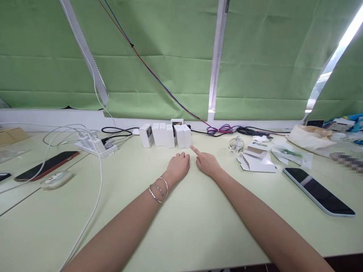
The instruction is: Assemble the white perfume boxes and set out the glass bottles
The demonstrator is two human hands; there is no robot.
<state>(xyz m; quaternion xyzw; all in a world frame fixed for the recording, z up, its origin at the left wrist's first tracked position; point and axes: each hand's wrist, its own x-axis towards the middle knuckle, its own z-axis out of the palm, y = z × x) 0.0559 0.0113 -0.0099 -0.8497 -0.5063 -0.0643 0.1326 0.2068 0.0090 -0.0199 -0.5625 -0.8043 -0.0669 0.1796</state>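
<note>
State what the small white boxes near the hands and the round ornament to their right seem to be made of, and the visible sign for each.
White boxes: probably matte card; flat faces, crisp folded edges, no shine.
Round ornament: apparently clear glass, though possibly plastic; the table shows through it, with bright glints.

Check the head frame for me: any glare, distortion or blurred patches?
Head view: wide-angle lens bends the window frame and table edge; daylight blows out at the gap beside the green blind; a pixelated patch sits at right on the table. Light is soft, shadows faint. Left hand, right hand and white boxes are sharp.
</note>
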